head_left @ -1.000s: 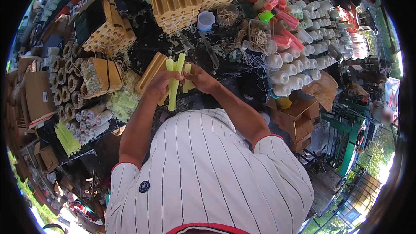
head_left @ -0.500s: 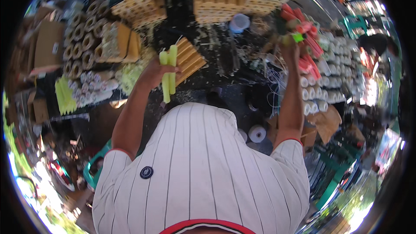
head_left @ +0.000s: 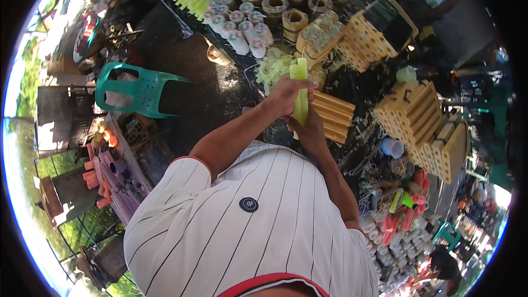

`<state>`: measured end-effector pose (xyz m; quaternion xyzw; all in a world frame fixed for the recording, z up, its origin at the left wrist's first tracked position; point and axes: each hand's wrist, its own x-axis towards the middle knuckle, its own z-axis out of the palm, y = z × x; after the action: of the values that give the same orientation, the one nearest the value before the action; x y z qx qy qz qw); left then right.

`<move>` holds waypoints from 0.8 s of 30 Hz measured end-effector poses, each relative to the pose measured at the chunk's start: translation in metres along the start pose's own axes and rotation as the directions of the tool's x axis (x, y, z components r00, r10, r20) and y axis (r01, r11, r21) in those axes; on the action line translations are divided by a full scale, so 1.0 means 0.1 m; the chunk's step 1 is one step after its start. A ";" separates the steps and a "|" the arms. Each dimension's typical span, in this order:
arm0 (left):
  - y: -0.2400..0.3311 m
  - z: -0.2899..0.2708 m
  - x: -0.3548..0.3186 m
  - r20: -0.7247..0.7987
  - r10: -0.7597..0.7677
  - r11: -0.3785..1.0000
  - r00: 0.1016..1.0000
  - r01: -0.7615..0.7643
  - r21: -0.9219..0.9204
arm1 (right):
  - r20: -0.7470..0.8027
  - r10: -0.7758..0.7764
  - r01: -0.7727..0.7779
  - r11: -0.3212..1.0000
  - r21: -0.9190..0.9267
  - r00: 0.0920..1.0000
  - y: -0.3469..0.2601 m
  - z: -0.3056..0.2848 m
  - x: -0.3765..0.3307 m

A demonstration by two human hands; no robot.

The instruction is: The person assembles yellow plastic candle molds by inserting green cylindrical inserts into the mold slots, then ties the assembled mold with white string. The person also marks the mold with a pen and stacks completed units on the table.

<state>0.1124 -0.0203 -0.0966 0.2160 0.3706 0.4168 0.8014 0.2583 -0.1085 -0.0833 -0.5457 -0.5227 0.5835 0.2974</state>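
Bundle of pale green candles (head_left: 300,94): held upright before the chest, left hand (head_left: 287,93) wrapped around its upper part, right hand (head_left: 311,132) closed on its lower end. Beside it, on the dark cluttered surface (head_left: 181,66): a stack of yellow candles (head_left: 330,116), and further out a teal plastic chair (head_left: 140,91).

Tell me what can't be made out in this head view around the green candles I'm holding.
- Green candles, head view: the left hand and right hand wrap them, so their count stays unclear.
- Right hand's fingers: curled behind the candles, out of sight.
- Yellow wooden mould: its near end is hidden by both hands.
- Red and white spools: small and warped near the rim.
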 end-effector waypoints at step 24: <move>5.19 -4.41 1.25 -0.266 0.538 0.013 0.800 0.307 0.951 | 0.162 0.549 -0.495 0.823 -0.280 0.820 0.31 1.42 1.33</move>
<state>-0.4455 0.3902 -0.0875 0.6041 0.7528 0.1476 0.2157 0.1005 -0.0352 -0.1759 -0.6254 -0.4462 0.6402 -0.0027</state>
